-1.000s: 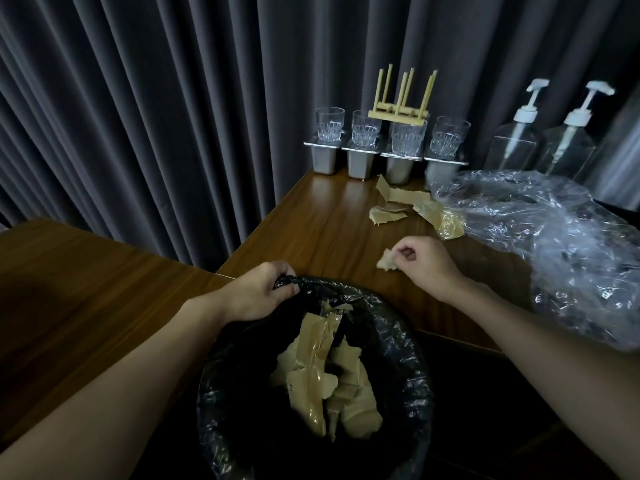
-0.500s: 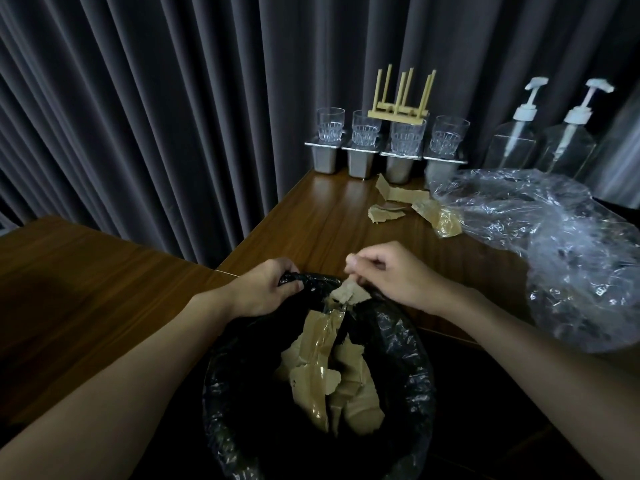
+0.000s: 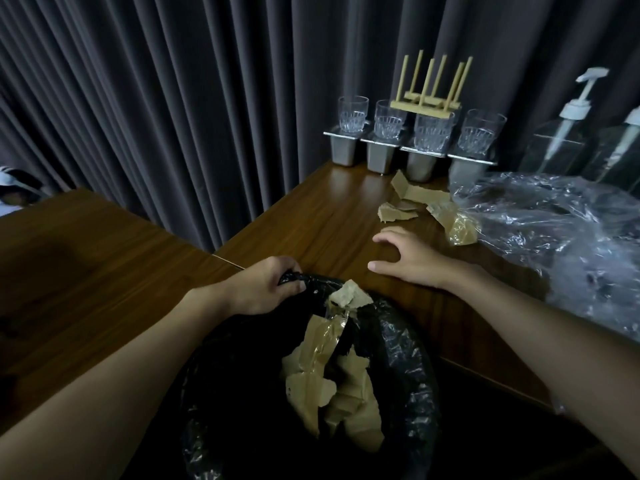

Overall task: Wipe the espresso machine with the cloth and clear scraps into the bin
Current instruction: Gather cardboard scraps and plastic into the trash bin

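Observation:
A bin lined with a black plastic bag (image 3: 408,344) stands below the wooden counter (image 3: 322,216). Brown paper and tape scraps (image 3: 332,386) lie inside it, and one small scrap (image 3: 349,294) sits on its far rim. My left hand (image 3: 263,289) grips the bag's rim at the far left. My right hand (image 3: 405,254) hovers over the counter with fingers spread and holds nothing. Further brown scraps (image 3: 412,202) lie on the counter beyond it. No espresso machine or cloth is in view.
A large crumpled clear plastic sheet (image 3: 561,237) covers the counter's right side. At the back stand several glasses on steel containers (image 3: 384,150), a small wooden rack (image 3: 426,102) and two pump bottles (image 3: 561,133). Dark curtains hang behind.
My right hand carried a small scrap from the counter to the bin rim, let it go there, and moved back over the counter with fingers spread. My left hand kept its grip on the bag.

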Action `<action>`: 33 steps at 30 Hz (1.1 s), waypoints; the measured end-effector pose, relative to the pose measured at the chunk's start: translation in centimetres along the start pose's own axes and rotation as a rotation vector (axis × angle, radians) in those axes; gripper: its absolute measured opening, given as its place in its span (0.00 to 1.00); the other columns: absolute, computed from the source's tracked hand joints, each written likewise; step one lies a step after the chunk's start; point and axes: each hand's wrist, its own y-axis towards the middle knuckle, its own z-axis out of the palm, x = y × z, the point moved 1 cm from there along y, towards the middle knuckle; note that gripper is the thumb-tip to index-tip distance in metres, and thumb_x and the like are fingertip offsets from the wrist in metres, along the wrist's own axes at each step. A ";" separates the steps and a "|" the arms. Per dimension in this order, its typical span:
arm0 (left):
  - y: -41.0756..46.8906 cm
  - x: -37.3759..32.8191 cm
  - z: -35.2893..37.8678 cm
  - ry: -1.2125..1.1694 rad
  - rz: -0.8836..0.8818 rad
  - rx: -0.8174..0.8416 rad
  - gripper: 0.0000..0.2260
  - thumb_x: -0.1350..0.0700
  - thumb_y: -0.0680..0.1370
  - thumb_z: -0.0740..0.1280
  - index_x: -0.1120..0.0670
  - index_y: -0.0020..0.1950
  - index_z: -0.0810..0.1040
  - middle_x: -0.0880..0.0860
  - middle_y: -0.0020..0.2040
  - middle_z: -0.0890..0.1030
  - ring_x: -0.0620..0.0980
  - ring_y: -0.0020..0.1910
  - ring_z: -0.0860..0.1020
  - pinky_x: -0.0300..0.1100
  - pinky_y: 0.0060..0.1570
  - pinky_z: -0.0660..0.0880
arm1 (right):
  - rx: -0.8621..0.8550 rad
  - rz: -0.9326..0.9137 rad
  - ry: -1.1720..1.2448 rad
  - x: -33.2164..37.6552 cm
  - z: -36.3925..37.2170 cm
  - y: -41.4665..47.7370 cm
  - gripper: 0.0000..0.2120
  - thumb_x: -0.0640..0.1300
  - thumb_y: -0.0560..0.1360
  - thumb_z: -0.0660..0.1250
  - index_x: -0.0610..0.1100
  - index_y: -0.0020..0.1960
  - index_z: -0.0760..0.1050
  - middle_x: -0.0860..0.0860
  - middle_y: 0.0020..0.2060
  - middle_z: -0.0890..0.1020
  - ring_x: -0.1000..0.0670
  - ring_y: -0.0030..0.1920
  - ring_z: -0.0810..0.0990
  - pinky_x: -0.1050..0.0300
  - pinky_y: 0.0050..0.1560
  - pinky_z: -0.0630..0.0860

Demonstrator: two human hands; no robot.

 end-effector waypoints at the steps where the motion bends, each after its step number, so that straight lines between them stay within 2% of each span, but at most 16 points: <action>1: 0.0 -0.1 0.0 0.012 -0.006 -0.001 0.04 0.53 0.81 0.64 0.51 0.53 0.76 0.49 0.47 0.79 0.41 0.41 0.77 0.30 0.36 0.73 | 0.023 0.032 -0.068 -0.6 -0.1 0.5 0.31 0.60 0.74 0.68 0.51 0.73 0.64 0.53 0.74 0.63 0.48 0.74 0.61 0.39 0.71 0.62; 3: 0.0 -0.1 0.0 0.031 -0.016 -0.007 0.03 0.52 0.81 0.65 0.51 0.53 0.76 0.50 0.47 0.79 0.42 0.40 0.77 0.31 0.36 0.74 | 0.037 0.086 -0.162 -1.7 -0.3 1.5 0.33 0.58 0.77 0.64 0.50 0.77 0.56 0.52 0.78 0.54 0.47 0.77 0.53 0.38 0.73 0.57; 5: -0.1 -0.1 0.1 0.048 -0.026 -0.015 0.03 0.52 0.81 0.65 0.50 0.53 0.76 0.49 0.46 0.79 0.40 0.38 0.76 0.32 0.36 0.73 | 0.032 0.129 -0.203 -2.5 -0.5 2.6 0.33 0.57 0.79 0.61 0.50 0.78 0.52 0.53 0.79 0.49 0.46 0.78 0.51 0.40 0.74 0.55; 10: 0.1 -0.2 0.2 0.087 -0.039 -0.020 0.05 0.51 0.81 0.65 0.50 0.54 0.76 0.47 0.46 0.78 0.41 0.40 0.77 0.35 0.38 0.74 | -0.008 0.161 -0.297 -3.6 -0.6 5.3 0.31 0.56 0.81 0.57 0.51 0.79 0.49 0.52 0.79 0.45 0.46 0.79 0.47 0.41 0.75 0.53; 14: 0.1 0.0 0.2 0.092 -0.029 -0.014 0.04 0.51 0.81 0.65 0.48 0.53 0.75 0.48 0.46 0.79 0.44 0.41 0.78 0.41 0.40 0.77 | 0.034 0.169 -0.334 -3.9 0.1 5.9 0.29 0.57 0.81 0.53 0.51 0.79 0.50 0.51 0.79 0.51 0.48 0.78 0.49 0.40 0.74 0.51; 16: 0.2 0.0 0.2 0.089 -0.029 -0.016 0.03 0.51 0.81 0.65 0.48 0.53 0.75 0.48 0.46 0.79 0.43 0.40 0.78 0.40 0.39 0.76 | -0.083 0.135 -0.366 -3.6 0.1 5.5 0.26 0.57 0.81 0.55 0.51 0.76 0.58 0.50 0.75 0.63 0.47 0.75 0.58 0.40 0.70 0.56; 18: 0.1 0.0 0.1 0.085 -0.021 -0.014 0.03 0.52 0.81 0.65 0.49 0.53 0.76 0.48 0.45 0.79 0.42 0.39 0.77 0.38 0.38 0.75 | -0.271 0.042 -0.412 -3.0 -0.1 5.0 0.20 0.55 0.80 0.58 0.51 0.69 0.68 0.50 0.65 0.72 0.47 0.68 0.65 0.44 0.65 0.60; 20: 0.1 0.0 0.1 0.086 -0.020 -0.013 0.03 0.52 0.81 0.65 0.49 0.52 0.75 0.47 0.45 0.79 0.42 0.39 0.77 0.37 0.38 0.75 | -0.367 0.018 -0.403 -2.8 -0.1 4.7 0.17 0.54 0.78 0.59 0.50 0.65 0.72 0.51 0.62 0.71 0.47 0.65 0.66 0.46 0.64 0.61; 23: 0.0 0.1 0.1 0.091 -0.020 -0.016 0.03 0.51 0.81 0.65 0.48 0.53 0.76 0.48 0.46 0.79 0.44 0.42 0.78 0.39 0.40 0.76 | -0.211 0.078 -0.368 -3.2 0.3 4.3 0.20 0.55 0.79 0.58 0.51 0.69 0.68 0.51 0.69 0.67 0.46 0.68 0.64 0.43 0.65 0.60; 25: -0.1 0.1 0.1 0.092 -0.015 -0.024 0.02 0.52 0.81 0.65 0.48 0.52 0.75 0.48 0.46 0.79 0.44 0.42 0.78 0.39 0.41 0.76 | -0.157 0.063 -0.399 -3.3 0.5 3.9 0.20 0.55 0.80 0.57 0.52 0.69 0.68 0.52 0.69 0.68 0.46 0.68 0.64 0.43 0.64 0.61; 29: -0.3 0.0 0.3 0.096 -0.010 -0.042 0.05 0.52 0.81 0.65 0.51 0.55 0.76 0.49 0.47 0.79 0.43 0.44 0.78 0.39 0.44 0.77 | -0.230 0.016 -0.506 -2.3 0.3 2.8 0.20 0.56 0.79 0.60 0.50 0.68 0.70 0.50 0.61 0.74 0.46 0.63 0.68 0.45 0.60 0.63; 31: -0.4 0.0 0.4 0.094 -0.003 -0.046 0.06 0.52 0.81 0.65 0.52 0.55 0.76 0.49 0.48 0.80 0.44 0.45 0.78 0.42 0.47 0.78 | -0.237 0.009 -0.476 -1.7 0.3 2.2 0.17 0.54 0.79 0.62 0.48 0.64 0.74 0.49 0.57 0.75 0.45 0.60 0.71 0.46 0.59 0.66; 33: -0.5 0.0 0.4 0.082 0.002 -0.045 0.06 0.52 0.81 0.64 0.52 0.55 0.75 0.49 0.48 0.80 0.44 0.46 0.79 0.40 0.46 0.78 | -0.248 -0.006 -0.423 -1.3 0.3 1.4 0.15 0.52 0.78 0.64 0.45 0.61 0.77 0.48 0.55 0.76 0.46 0.57 0.74 0.47 0.57 0.71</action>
